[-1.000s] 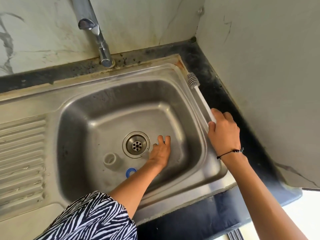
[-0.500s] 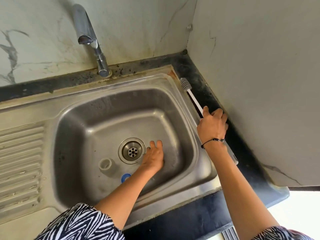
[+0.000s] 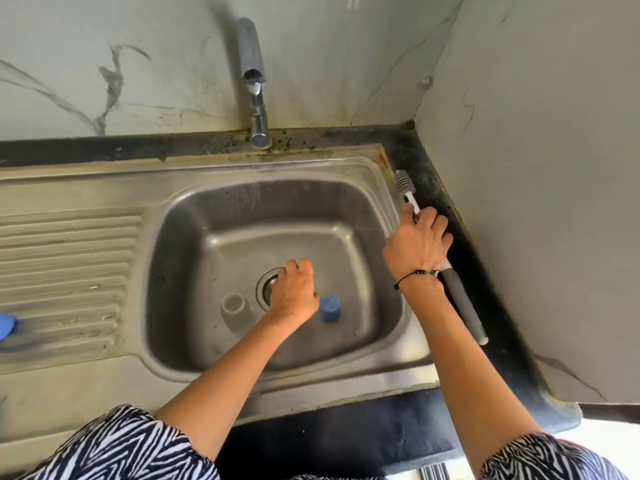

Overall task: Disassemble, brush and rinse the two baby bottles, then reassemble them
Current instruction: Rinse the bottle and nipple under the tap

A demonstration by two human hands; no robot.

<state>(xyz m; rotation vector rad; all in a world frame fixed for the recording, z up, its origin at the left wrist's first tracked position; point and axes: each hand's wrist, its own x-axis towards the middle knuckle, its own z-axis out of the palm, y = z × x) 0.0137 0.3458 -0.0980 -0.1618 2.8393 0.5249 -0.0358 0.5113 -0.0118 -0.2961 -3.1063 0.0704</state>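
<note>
A clear bottle body (image 3: 233, 304) stands in the steel sink (image 3: 388, 344), left of the drain (image 3: 267, 284). A blue bottle part (image 3: 329, 308) sits on the basin floor just right of my left wrist. My left hand (image 3: 294, 289) is down over the drain with its fingers curled under; anything in it is hidden. My right hand (image 3: 419, 244) grips the white shaft of the bottle brush (image 3: 460, 299), which lies along the sink's right rim. Its grey bristle head points to the back corner.
The tap (image 3: 254, 81) stands behind the basin, with no water running. A ribbed drainboard (image 3: 69, 271) lies to the left, with a blue object (image 3: 5, 325) at the frame's left edge. A wall closes off the right side beyond a narrow black counter strip (image 3: 485, 271).
My right hand has slid up the brush shaft toward the bristles and closed round it. My left hand has shifted over the drain and its fingers have curled from flat.
</note>
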